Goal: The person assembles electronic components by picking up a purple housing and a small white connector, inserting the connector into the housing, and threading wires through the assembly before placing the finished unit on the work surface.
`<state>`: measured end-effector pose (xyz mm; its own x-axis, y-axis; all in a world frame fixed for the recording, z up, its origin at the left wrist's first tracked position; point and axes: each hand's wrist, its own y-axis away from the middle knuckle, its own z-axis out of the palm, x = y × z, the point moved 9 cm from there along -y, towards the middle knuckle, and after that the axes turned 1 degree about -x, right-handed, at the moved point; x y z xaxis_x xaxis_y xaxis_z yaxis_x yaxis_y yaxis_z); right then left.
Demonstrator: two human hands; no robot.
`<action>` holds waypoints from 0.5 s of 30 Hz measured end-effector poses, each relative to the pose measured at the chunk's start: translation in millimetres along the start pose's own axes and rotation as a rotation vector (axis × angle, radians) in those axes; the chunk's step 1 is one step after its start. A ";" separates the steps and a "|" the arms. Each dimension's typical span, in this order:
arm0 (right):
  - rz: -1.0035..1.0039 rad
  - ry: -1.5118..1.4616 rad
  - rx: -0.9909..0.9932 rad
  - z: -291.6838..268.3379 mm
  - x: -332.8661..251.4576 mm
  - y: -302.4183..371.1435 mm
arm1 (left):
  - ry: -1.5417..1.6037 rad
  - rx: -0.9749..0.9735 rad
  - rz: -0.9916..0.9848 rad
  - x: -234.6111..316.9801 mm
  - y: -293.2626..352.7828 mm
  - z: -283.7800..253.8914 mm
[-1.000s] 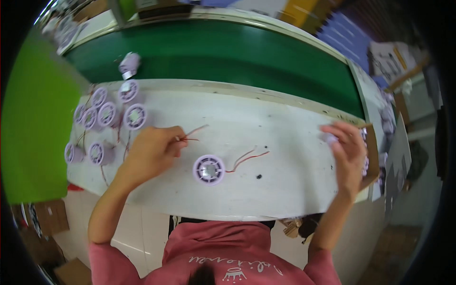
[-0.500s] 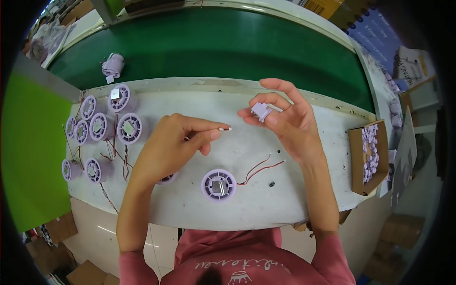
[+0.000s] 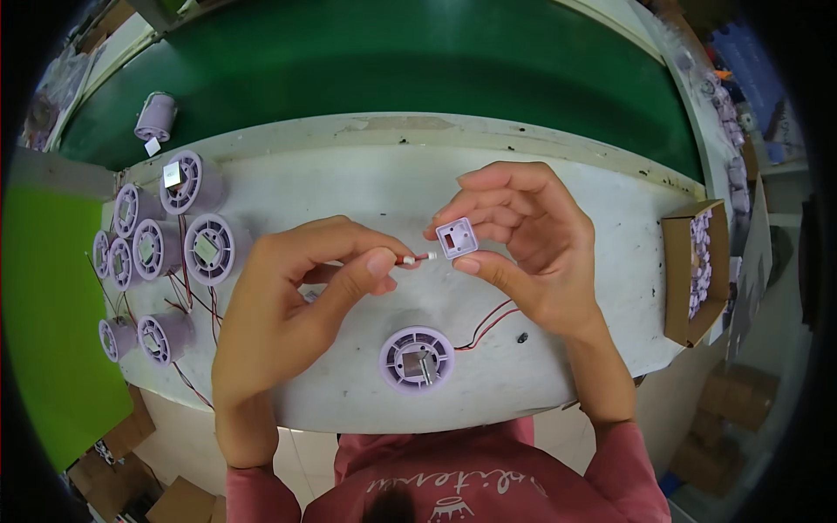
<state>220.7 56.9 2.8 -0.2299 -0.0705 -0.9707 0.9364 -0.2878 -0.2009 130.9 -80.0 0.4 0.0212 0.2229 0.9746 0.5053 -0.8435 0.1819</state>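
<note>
Pinched in my left hand (image 3: 318, 283) is a short cable with a small white connector (image 3: 431, 256) and red and dark wires. Between thumb and fingers, my right hand (image 3: 536, 244) holds a small square lilac plastic housing (image 3: 457, 238), its hollow side with a slot facing up. The connector's tip points at the housing's left edge, very near it; I cannot tell whether they touch. Below both hands, a round lilac fan-like part (image 3: 417, 360) lies on the white table, a metal piece at its centre and two wires running right. Another small part is mostly hidden behind my left hand.
Several round lilac parts (image 3: 209, 248) with trailing wires stand on the table's left. One more lilac part (image 3: 157, 118) rests on the green conveyor belt (image 3: 392, 74) beyond. On the right, a cardboard box (image 3: 676, 279) holds many small lilac pieces.
The housing has turned so its hollow face shows, and my right hand has lowered slightly. My left hand's connector has come close to it. The whole view has shifted a little.
</note>
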 end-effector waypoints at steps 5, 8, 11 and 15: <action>-0.049 0.025 -0.073 5.9 0.1 -0.3 | 0.030 0.003 0.000 0.7 6.7 -3.8; -0.084 0.044 -0.100 9.0 -5.6 -0.4 | -0.041 0.025 0.069 4.4 7.4 -5.5; -0.059 0.064 -0.115 8.6 -4.3 1.0 | -0.051 0.010 0.142 3.4 6.7 -1.7; -0.043 -0.011 -0.087 7.6 -4.7 1.5 | 0.040 0.047 0.039 -1.1 6.3 -0.3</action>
<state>221.1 49.5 8.0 -0.2729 -0.0701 -0.9595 0.9449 -0.2071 -0.2536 133.9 -85.7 0.5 0.0076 0.1702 0.9854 0.5449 -0.8270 0.1387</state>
